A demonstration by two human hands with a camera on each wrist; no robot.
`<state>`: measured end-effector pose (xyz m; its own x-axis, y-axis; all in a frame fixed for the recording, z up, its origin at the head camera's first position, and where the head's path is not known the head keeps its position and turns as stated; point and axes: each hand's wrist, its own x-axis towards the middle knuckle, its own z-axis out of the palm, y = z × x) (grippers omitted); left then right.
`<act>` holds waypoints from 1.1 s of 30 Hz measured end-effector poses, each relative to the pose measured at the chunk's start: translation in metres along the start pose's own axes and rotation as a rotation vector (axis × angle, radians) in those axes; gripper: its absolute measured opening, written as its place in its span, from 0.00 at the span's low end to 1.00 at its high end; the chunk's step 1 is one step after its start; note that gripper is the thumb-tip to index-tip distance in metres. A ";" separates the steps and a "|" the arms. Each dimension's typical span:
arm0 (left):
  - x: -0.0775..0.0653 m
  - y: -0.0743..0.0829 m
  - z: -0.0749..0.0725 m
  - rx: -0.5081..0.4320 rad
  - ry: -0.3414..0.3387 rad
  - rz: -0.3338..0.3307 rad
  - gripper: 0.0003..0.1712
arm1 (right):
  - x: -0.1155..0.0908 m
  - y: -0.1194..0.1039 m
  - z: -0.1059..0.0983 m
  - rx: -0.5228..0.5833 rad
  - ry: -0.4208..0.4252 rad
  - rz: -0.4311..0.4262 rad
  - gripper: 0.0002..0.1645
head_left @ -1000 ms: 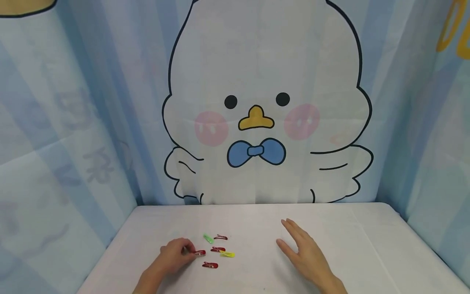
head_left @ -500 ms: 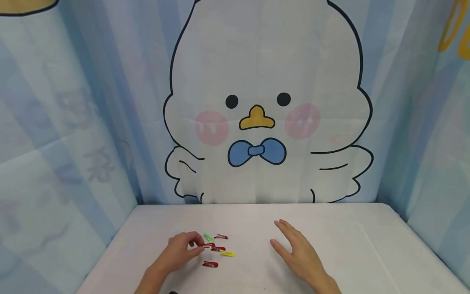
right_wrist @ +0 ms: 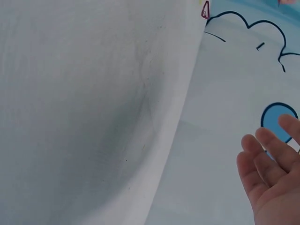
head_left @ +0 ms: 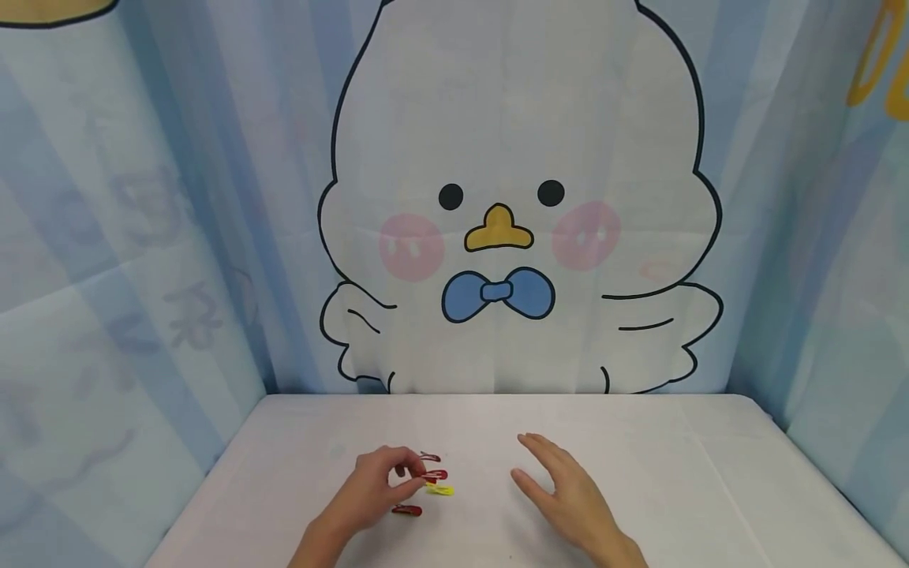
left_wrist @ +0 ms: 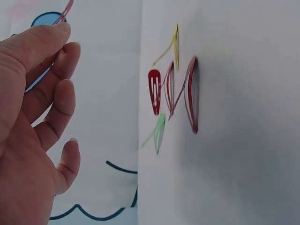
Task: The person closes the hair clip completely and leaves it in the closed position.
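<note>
My left hand (head_left: 376, 485) pinches a red snap hair clip (head_left: 438, 475) between thumb and forefinger, raised above the table; its end also shows past the fingertips in the left wrist view. Just beyond and below it lie a red hair clip (head_left: 430, 457), a yellow hair clip (head_left: 440, 491) and, nearer me, another red hair clip (head_left: 407, 510). The left wrist view adds a green hair clip (left_wrist: 160, 133), hidden behind the hand in the head view, and a flat-lying red hair clip (left_wrist: 154, 91). My right hand (head_left: 571, 501) hovers to the right, fingers apart, holding nothing.
A white-covered table (head_left: 682, 473) carries the clips left of centre. Behind it hangs a light blue curtain (head_left: 497, 355) printed with a cartoon duck, and more curtain closes off both sides.
My left hand has carried the pinched red hair clip right and slightly away from me, over the other clips, now covering the green one. My right hand has drifted slightly left.
</note>
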<state>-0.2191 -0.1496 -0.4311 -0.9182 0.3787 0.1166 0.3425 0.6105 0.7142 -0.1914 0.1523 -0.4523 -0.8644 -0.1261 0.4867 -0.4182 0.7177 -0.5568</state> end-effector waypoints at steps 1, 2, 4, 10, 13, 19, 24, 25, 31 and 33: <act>0.000 0.001 0.002 -0.006 0.002 0.014 0.05 | 0.000 0.000 0.001 0.003 0.006 -0.004 0.28; 0.001 0.003 0.004 -0.011 0.003 0.024 0.05 | -0.001 -0.001 0.001 0.007 0.013 -0.009 0.28; 0.002 0.005 0.009 -0.023 0.007 0.044 0.05 | -0.001 -0.002 0.003 0.014 0.025 -0.024 0.27; 0.007 0.013 0.022 -0.055 0.021 0.106 0.06 | -0.001 -0.005 0.008 0.064 0.031 -0.039 0.22; 0.008 0.017 0.027 -0.042 0.046 0.159 0.06 | 0.000 -0.006 0.009 0.100 0.007 -0.002 0.19; 0.012 0.026 0.037 -0.027 0.061 0.201 0.05 | 0.002 -0.009 0.011 0.169 -0.026 0.055 0.16; 0.016 0.033 0.044 -0.007 0.072 0.234 0.06 | 0.001 -0.011 0.012 0.288 -0.007 0.016 0.13; 0.016 0.034 0.045 0.000 0.079 0.246 0.06 | 0.000 -0.012 0.012 0.315 -0.008 0.008 0.13; 0.016 0.036 0.048 0.014 0.137 0.333 0.07 | -0.001 -0.013 0.013 0.425 -0.040 0.001 0.12; 0.016 0.037 0.049 0.012 0.149 0.352 0.07 | 0.000 -0.013 0.013 0.447 -0.059 0.021 0.11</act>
<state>-0.2115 -0.0871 -0.4369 -0.7627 0.4616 0.4530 0.6433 0.4698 0.6045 -0.1893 0.1336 -0.4541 -0.8833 -0.1629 0.4396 -0.4681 0.3563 -0.8086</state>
